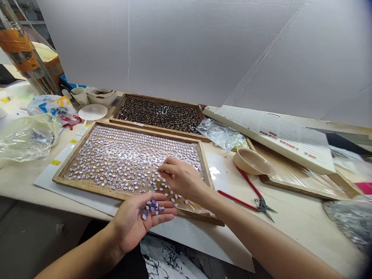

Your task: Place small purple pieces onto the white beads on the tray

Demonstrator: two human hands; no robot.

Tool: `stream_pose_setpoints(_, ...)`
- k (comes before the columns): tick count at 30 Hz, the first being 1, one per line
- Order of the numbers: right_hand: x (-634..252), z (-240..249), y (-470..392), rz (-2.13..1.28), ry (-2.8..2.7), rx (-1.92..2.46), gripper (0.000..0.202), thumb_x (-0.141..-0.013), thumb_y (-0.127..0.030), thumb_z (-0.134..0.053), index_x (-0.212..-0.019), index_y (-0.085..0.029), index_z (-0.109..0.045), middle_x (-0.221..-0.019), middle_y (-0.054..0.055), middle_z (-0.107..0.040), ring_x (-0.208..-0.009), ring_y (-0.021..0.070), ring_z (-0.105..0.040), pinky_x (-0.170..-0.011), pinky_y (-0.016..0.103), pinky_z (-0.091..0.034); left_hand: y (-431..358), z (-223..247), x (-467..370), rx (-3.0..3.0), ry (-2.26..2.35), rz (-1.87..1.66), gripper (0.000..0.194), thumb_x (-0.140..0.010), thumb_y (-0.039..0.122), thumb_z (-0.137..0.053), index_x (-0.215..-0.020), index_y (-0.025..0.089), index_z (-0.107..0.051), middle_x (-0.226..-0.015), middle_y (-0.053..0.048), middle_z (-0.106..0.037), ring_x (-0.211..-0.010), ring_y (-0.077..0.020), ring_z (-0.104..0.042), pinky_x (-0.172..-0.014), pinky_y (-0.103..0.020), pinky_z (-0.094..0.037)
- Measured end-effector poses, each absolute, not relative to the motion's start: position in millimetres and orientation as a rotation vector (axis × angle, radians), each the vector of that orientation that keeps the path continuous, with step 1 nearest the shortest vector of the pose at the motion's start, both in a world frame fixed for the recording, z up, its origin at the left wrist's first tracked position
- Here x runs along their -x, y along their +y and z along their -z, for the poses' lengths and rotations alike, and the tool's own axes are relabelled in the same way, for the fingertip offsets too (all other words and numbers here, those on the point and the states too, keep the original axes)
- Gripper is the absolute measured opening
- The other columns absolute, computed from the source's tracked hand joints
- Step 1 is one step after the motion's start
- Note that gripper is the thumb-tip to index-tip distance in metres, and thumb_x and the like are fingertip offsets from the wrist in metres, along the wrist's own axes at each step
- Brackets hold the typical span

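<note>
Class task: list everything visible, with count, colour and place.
wooden trays: three, brown, centre, back, right
pale pieces: many, white, centre tray
dark pieces: many, black, back tray
pliers: one, red handles, right
bowl: one, tan, beside pliers
long box: one, white, right
plate: one, white, left
cup: one, white, left
plastic bags: several, clear, both sides
panel: one, white, back
table: one, cream, underneath
palm pieces: several, purple, white, lower centre
left hand: one, lower centre
right hand: one, over centre tray

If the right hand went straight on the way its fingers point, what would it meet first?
Probably the small white pieces in the wooden-framed tray, just beyond the right hand; the gap, if any, is unclear.
</note>
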State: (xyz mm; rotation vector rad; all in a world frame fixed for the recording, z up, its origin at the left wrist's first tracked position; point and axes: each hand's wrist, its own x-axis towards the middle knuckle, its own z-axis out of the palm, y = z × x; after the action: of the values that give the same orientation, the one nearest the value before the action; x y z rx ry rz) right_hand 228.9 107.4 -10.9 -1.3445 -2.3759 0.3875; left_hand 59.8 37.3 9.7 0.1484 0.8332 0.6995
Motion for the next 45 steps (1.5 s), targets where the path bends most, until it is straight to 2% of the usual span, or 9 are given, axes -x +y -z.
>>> stream_pose_setpoints(5,-218,17,124,-0.230,-2.545,1.408,0.019,-0.083,-0.013,-0.049,-0.083,-0.019,-0.067,-0.087,0.005,-0.059,-0.071,0.0136,-0.050,-0.056,0.025,-0.027,35,-7,-61,-0.173,0.819,-0.705,0.023,-0.084,0.019,-0.048,-0.089,0.001,-0.062,-0.090,-0.021,-0.068,-0.088,-0.0286,-0.067,-0.089,-0.039,-0.048)
stream_pose_setpoints(11,-215,17,130,-0.179,-2.641,1.382,0.019,-0.082,-0.010,-0.049,-0.080,-0.018,-0.066,-0.086,0.005,-0.059,-0.070,0.0132,-0.047,-0.055,0.026,-0.024,34,-6,-57,-0.192,0.815,-0.726,0.021,-0.083,0.018,-0.051,-0.089,0.001,-0.062,-0.090,-0.020,-0.068,-0.089,-0.0288,-0.067,-0.088,-0.038,-0.049)
stream_pose_setpoints(45,-213,16,135,-0.250,-2.641,1.450,0.018,-0.081,-0.011,-0.050,-0.081,-0.017,-0.068,-0.084,0.003,-0.058,-0.068,0.0112,-0.046,-0.057,0.025,-0.024,31,-1,-53,-0.196,0.765,-0.748,0.024,-0.082,0.020,-0.052,-0.091,0.001,-0.063,-0.090,-0.021,-0.069,-0.087,-0.0292,-0.067,-0.086,-0.039,-0.049)
